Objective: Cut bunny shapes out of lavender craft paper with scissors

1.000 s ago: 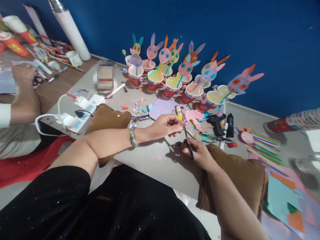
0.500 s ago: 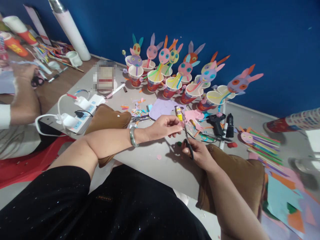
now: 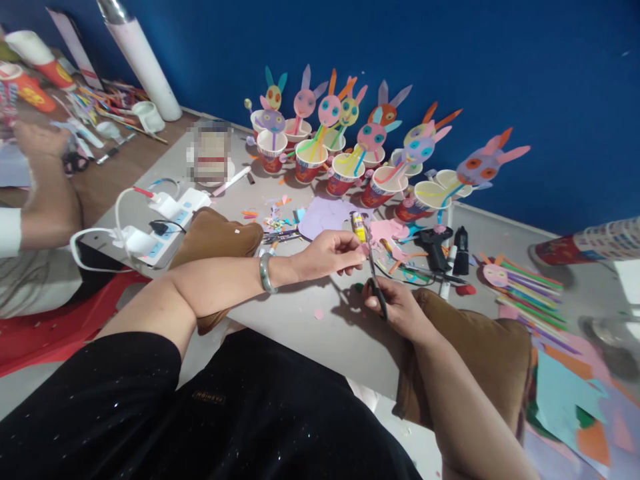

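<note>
My right hand (image 3: 393, 303) is closed around the black handles of a pair of scissors (image 3: 379, 297), whose blades point away from me. Between thumb and fingers, my left hand (image 3: 330, 255) pinches a small piece of pink paper (image 3: 365, 249), right beside the blades. Whether the blades touch the paper I cannot tell. A small pink paper disc (image 3: 319, 314) lies on the grey table (image 3: 300, 333) below my hands. Beyond them are a yellow glue tube (image 3: 359, 227), a purple paper sheet (image 3: 325, 217) and pink paper scraps (image 3: 389, 231).
Paper cups (image 3: 311, 160) with rabbit-faced paper figures line the blue wall. A black glue gun (image 3: 434, 248) lies at right, near a brown cushion (image 3: 475, 353). Another cushion (image 3: 215, 237) and a power strip (image 3: 175, 227) are at left, where another person's arm (image 3: 50, 187) rests.
My hands, the scissors and the pink paper hold nearly the same position. The view has shifted very slightly. At far left, the other person's hand has moved a little.
</note>
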The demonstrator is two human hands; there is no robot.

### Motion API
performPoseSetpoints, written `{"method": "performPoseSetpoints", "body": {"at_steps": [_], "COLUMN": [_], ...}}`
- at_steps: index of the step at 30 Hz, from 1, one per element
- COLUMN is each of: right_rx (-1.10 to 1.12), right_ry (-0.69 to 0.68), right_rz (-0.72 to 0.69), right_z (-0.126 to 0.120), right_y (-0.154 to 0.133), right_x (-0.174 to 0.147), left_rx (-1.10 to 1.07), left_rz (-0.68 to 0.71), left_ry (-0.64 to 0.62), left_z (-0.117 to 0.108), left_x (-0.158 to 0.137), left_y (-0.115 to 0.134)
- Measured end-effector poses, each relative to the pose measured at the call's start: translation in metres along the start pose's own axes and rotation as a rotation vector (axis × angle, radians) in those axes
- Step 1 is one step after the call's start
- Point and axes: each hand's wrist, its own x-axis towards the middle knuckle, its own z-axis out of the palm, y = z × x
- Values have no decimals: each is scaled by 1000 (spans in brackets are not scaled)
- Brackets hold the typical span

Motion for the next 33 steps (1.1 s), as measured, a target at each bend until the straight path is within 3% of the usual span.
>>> {"method": "performPoseSetpoints", "body": {"at_steps": [33], "right_rx": [3], "right_ry": [11], "right_rz": [18], "right_z": [0], "right_y": [-8], "right_x": [-1], "left_rx": [24], "left_rz": [18], "left_ry": [-21], "left_z": [0], "left_x": [1], "left_y": [-5]}}
